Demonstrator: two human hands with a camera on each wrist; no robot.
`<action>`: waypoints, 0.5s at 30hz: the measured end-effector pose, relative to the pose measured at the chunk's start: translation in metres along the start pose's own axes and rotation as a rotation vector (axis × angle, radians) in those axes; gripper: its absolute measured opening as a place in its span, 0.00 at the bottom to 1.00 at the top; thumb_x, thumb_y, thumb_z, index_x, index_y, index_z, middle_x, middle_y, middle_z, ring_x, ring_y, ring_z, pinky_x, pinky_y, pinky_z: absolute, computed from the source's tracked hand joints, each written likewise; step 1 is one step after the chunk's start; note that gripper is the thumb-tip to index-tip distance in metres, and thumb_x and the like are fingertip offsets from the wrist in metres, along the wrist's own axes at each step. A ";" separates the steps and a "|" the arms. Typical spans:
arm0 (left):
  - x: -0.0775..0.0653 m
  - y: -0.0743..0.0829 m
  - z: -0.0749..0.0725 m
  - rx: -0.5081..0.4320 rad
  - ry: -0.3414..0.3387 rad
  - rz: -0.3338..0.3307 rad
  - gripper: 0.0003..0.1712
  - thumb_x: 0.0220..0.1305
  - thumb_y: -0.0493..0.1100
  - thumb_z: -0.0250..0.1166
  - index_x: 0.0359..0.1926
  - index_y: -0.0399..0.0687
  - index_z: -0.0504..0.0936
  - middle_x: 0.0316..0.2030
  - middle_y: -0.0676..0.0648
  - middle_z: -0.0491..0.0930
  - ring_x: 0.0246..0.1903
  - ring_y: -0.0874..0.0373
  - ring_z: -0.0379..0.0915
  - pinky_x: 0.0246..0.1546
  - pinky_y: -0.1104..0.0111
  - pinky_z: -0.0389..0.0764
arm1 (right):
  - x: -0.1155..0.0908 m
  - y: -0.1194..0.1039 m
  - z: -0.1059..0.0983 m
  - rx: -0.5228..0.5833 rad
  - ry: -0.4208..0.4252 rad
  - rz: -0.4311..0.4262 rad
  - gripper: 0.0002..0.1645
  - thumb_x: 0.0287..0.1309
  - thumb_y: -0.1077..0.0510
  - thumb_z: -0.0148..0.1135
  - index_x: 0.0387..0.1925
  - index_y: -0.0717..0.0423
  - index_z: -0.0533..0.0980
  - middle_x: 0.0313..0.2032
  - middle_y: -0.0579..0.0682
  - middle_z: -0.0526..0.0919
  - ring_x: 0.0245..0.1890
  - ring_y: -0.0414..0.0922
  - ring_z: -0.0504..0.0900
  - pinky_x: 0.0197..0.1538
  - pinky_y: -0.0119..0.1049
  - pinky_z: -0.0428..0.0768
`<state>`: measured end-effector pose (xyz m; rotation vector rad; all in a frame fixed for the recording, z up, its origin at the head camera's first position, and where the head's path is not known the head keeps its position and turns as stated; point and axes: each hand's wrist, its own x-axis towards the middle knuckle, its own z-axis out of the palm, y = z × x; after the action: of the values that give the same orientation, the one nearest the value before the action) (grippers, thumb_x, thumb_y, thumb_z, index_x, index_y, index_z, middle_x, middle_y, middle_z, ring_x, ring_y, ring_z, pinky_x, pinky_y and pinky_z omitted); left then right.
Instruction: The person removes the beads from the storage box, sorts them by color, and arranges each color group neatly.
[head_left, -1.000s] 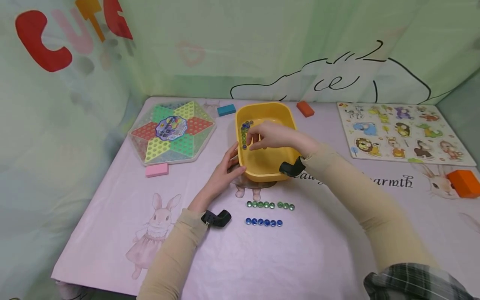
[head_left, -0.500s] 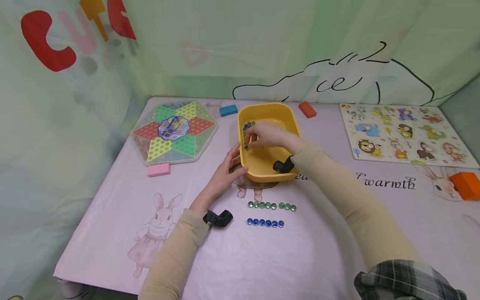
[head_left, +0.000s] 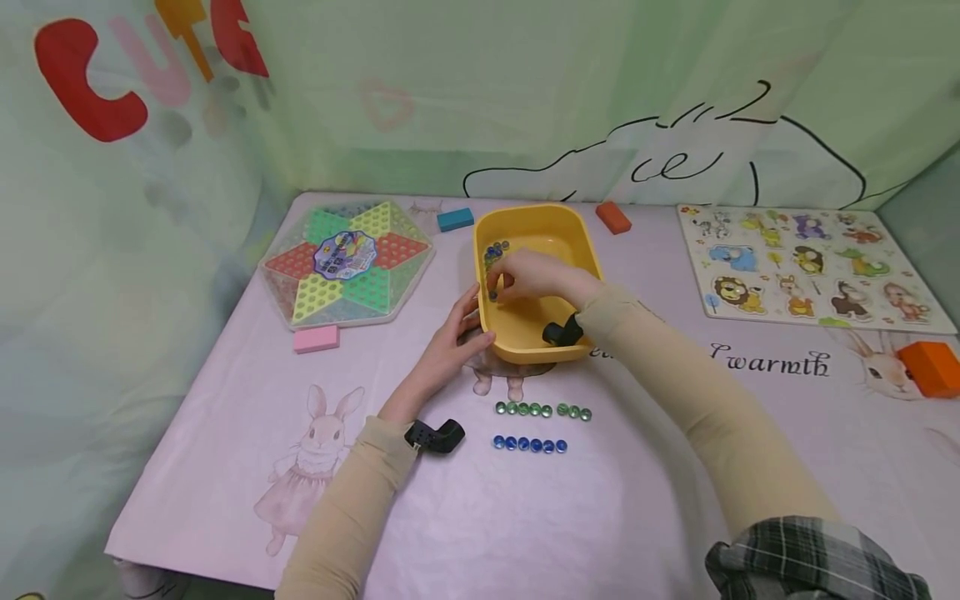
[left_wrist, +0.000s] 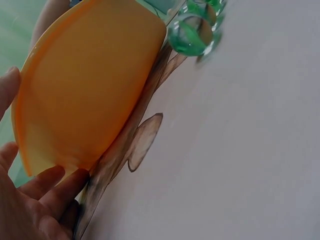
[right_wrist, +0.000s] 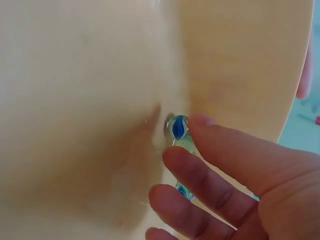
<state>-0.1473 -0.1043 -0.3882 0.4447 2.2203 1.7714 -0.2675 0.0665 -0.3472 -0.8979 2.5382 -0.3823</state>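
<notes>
A yellow plastic basin stands mid-table, several glass marbles lining its left inner side. My left hand holds the basin's near left corner, thumb toward the front and fingers along the outer wall. In the left wrist view, fingertips meet the basin's outside. My right hand is inside the basin. In the right wrist view, the thumb's tip is at a blue-streaked marble, with the index finger just below and a gap between them. Other marbles are partly hidden behind these fingers.
In front of the basin lie a row of green marbles and a row of blue marbles. A hexagonal star game board is left, an animal puzzle board right. Blue, pink, and orange blocks lie around.
My right hand has moved slightly left and lower within the basin, toward the marbles at its left wall. The left hand keeps its place on the basin.
</notes>
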 end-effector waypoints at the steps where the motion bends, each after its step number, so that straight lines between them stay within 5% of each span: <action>1: 0.000 0.000 0.000 -0.002 0.000 0.000 0.41 0.67 0.43 0.55 0.73 0.56 0.41 0.70 0.41 0.50 0.65 0.46 0.57 0.65 0.56 0.59 | 0.000 0.000 0.000 0.001 -0.004 0.004 0.13 0.56 0.57 0.63 0.44 0.54 0.79 0.33 0.50 0.78 0.32 0.45 0.72 0.36 0.33 0.71; 15: 0.001 -0.001 0.000 -0.005 -0.004 -0.007 0.41 0.67 0.43 0.55 0.73 0.56 0.40 0.70 0.40 0.50 0.66 0.46 0.56 0.65 0.56 0.59 | 0.000 0.002 0.002 0.028 -0.090 0.021 0.07 0.56 0.57 0.62 0.37 0.55 0.79 0.31 0.51 0.78 0.32 0.45 0.72 0.35 0.31 0.70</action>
<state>-0.1481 -0.1040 -0.3889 0.4385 2.2114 1.7715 -0.2677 0.0673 -0.3497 -0.8580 2.4528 -0.3619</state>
